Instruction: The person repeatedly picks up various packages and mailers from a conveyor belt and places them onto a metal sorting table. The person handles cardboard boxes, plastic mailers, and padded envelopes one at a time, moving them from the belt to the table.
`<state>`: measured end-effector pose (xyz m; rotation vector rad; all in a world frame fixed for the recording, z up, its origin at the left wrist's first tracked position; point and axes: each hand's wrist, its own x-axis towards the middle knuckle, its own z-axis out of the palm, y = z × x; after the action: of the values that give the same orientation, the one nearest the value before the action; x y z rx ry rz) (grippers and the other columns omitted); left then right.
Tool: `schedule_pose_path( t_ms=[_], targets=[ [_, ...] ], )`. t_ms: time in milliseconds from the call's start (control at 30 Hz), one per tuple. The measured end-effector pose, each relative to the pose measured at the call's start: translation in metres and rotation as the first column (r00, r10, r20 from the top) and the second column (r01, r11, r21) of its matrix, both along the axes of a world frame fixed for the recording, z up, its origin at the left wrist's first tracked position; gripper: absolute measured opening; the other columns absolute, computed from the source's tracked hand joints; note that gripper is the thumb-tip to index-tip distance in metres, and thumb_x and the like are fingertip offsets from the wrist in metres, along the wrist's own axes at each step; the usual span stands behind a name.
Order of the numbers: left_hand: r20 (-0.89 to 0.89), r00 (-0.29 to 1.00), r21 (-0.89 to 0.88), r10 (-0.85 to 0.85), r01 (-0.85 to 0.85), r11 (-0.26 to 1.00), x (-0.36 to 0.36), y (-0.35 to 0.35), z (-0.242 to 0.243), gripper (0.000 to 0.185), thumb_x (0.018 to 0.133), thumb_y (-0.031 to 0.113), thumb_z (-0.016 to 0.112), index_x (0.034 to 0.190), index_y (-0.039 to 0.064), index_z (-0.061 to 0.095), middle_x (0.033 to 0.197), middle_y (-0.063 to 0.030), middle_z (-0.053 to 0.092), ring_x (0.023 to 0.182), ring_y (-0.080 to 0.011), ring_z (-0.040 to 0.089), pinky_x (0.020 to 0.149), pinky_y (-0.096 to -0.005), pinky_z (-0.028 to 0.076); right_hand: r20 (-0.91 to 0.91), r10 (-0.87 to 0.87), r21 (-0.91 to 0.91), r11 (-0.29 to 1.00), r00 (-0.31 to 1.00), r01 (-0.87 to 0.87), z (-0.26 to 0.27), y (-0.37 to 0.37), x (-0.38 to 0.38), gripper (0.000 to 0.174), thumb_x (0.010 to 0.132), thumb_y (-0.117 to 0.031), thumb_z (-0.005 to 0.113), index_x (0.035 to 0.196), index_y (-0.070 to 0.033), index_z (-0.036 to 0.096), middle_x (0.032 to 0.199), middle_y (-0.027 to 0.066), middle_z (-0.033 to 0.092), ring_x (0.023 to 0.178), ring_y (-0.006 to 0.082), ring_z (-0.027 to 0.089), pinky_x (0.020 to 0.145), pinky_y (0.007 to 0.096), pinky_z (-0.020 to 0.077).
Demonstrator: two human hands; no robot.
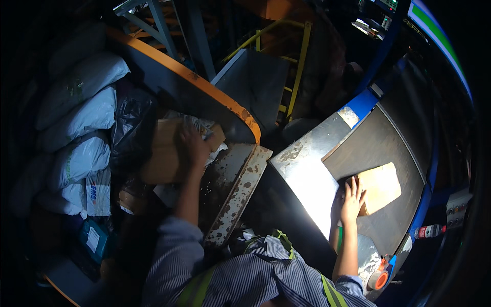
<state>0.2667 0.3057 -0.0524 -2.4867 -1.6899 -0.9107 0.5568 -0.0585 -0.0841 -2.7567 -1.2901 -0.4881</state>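
My left hand (pixel 195 147) lies at the right side of a large cardboard box (pixel 165 153), among the parcels heaped on the left. It is blurred, and whether its fingers grip the box cannot be seen. Beside it, a small carton (pixel 217 135) and crinkled plastic packaging (pixel 203 124) show partly. On the right, my right hand (pixel 351 203) rests with spread fingers against the left side of a brightly lit brown parcel (pixel 380 188). That parcel sits on the dark conveyor belt (pixel 345 147).
White sacks (pixel 82 122) and a black plastic bag (pixel 132 128) are piled left. An orange-edged chute wall (pixel 184 71) and rusty metal ledge (pixel 239 192) stand centrally. Right are a bottle (pixel 429 231), a button box (pixel 458 209) and a tape roll (pixel 379 280).
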Motion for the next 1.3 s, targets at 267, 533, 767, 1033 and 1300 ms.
schedule_pose_path(
  t_ms=[267,533,767,1033,1300],
  targets=[
    [0.356,0.932,-0.294,-0.071,0.184,0.938,-0.050,-0.038,-0.030,0.028,0.079,0.017,0.058,0.099,-0.002,0.054,0.092,-0.0200,0.055,0.088,-0.0363,0.053,0.077,-0.0411,0.043,-0.848,0.427,0.504,0.834,0.315,0.226,0.001,0.088,-0.106,0.032,0.084,-0.014,0.055,0.113,-0.003,0.047,0.102,0.0148,0.052,0.100,0.0228,0.051,0.088,0.0320,0.0393],
    [0.442,0.585,-0.304,-0.680,0.811,0.500,-0.071,-0.193,-0.022,0.051,0.069,0.010,0.069,0.114,-0.001,0.050,0.120,-0.0170,0.047,0.113,-0.0316,0.043,0.096,-0.0419,0.034,-0.756,0.393,0.138,0.877,-0.524,0.459,-0.020,0.134,-0.200,0.027,0.084,-0.012,0.058,0.105,0.003,0.053,0.095,0.0106,0.061,0.080,0.0162,0.058,0.074,0.0285,0.0473],
    [0.751,0.599,-0.646,0.277,0.580,0.497,-0.059,-0.129,-0.048,0.051,0.079,0.031,0.065,0.114,-0.004,0.050,0.107,-0.0149,0.057,0.100,-0.0202,0.053,0.086,-0.0313,0.040,-0.694,0.390,0.320,0.920,-0.605,0.225,0.008,0.106,-0.169,0.039,0.082,-0.011,0.062,0.115,0.002,0.047,0.104,0.0102,0.059,0.094,0.0173,0.057,0.084,0.0303,0.0446],
    [0.665,0.663,-0.688,0.344,0.365,0.627,0.000,-0.124,-0.023,0.036,0.088,0.038,0.052,0.085,0.002,0.057,0.061,-0.0025,0.052,0.065,-0.0114,0.052,0.059,-0.0262,0.041,-0.940,0.340,0.271,0.777,-0.016,0.568,0.032,0.015,-0.080,0.041,0.075,-0.003,0.065,0.112,0.001,0.049,0.100,0.0100,0.059,0.090,0.0174,0.057,0.080,0.0300,0.0463],
    [0.138,0.975,-0.840,-0.176,0.209,0.501,0.005,0.075,-0.039,0.093,0.065,0.055,0.067,0.133,0.003,0.029,0.129,-0.0241,0.039,0.121,-0.0363,0.035,0.100,-0.0396,0.027,-0.953,0.077,0.300,0.372,0.293,0.879,-0.050,-0.078,0.082,0.054,0.077,-0.019,0.060,0.119,0.009,0.040,0.107,0.0191,0.053,0.094,0.0267,0.055,0.082,0.0381,0.0431]
  ],
)
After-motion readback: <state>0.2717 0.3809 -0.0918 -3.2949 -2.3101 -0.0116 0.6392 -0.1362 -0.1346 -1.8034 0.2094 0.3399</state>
